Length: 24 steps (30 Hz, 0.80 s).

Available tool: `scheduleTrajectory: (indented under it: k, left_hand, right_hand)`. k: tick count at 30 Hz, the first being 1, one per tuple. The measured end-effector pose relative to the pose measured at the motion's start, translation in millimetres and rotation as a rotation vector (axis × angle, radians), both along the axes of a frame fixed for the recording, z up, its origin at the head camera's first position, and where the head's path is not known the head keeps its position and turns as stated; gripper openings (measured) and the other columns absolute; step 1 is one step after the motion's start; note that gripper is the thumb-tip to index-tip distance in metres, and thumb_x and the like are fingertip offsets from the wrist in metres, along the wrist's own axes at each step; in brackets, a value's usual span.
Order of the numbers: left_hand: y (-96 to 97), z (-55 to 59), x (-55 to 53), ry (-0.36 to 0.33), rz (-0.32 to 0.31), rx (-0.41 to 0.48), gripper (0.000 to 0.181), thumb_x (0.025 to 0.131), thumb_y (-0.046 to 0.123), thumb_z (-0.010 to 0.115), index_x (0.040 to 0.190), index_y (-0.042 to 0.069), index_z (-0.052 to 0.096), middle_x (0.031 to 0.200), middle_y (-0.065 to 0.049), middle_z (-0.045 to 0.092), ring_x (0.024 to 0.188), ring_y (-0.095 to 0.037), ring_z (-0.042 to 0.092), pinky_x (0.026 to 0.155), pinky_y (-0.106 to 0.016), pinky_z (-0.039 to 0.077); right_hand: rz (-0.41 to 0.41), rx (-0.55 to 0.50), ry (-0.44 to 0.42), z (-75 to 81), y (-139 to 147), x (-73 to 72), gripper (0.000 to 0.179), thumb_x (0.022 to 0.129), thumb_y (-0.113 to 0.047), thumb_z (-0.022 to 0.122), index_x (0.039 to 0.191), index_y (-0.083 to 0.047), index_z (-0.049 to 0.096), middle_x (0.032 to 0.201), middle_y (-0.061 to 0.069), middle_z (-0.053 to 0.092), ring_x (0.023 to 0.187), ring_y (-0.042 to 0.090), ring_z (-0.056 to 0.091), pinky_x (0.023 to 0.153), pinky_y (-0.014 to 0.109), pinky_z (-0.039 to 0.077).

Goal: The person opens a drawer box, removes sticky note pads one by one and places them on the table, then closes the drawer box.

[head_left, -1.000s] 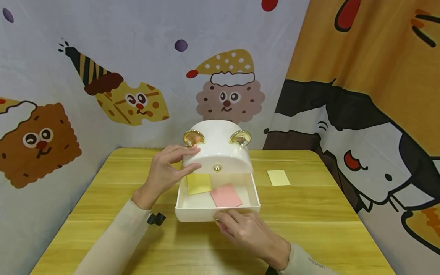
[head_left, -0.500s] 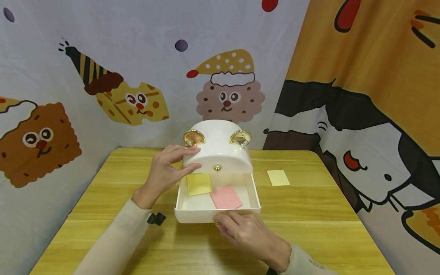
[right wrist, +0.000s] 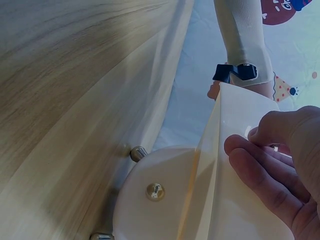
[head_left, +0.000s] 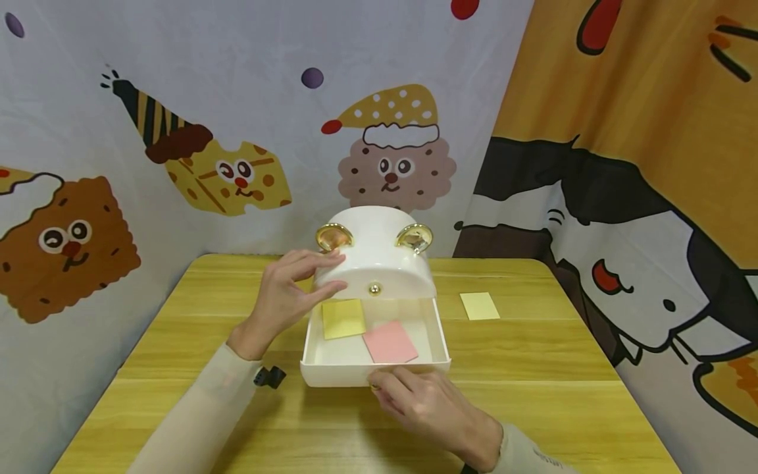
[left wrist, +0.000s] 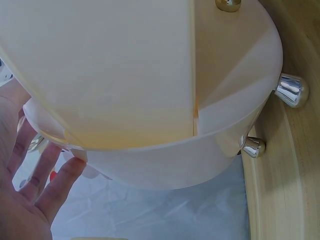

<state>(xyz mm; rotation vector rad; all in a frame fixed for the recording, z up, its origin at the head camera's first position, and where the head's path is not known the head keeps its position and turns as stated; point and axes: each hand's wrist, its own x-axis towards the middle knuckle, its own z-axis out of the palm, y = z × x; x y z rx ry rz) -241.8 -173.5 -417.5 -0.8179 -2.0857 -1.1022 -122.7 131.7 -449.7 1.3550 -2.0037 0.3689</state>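
On wooden bench (head_left: pixel 568 368), left hand (head_left: pixel 284 291) gripping domed white plastic box (head_left: pixel 381 253); right hand (head_left: pixel 435 408) pinching knob, pulling white drawer (head_left: pixel 334 376) further open.

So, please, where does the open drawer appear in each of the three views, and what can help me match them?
Head: the drawer is just below centre, with a yellow note and a pink note inside.
Left wrist: a large pale panel, upper left.
Right wrist: right of centre, partly behind the right hand.
Shared landmark: the rounded white box it slides from.
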Motion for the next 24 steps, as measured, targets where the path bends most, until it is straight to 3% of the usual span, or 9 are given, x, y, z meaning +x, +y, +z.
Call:
scheduleTrajectory:
  k: [24]
  left_hand:
    - [-0.3,1.4,1.5,-0.008,-0.003,-0.007,0.049,0.084,0.015,0.108,0.129,0.020,0.091,0.128,-0.001,0.090,0.110,-0.020,0.079,0.087,-0.024,0.063]
  right_hand:
    - [0.010,-0.007,0.029,2.5,0.4,4.1,0.017,0.118,-0.013,0.062,0.117,-0.011,0.079,0.096,-0.008,0.079,0.071,-0.001,0.071,0.061,0.009,0.057]
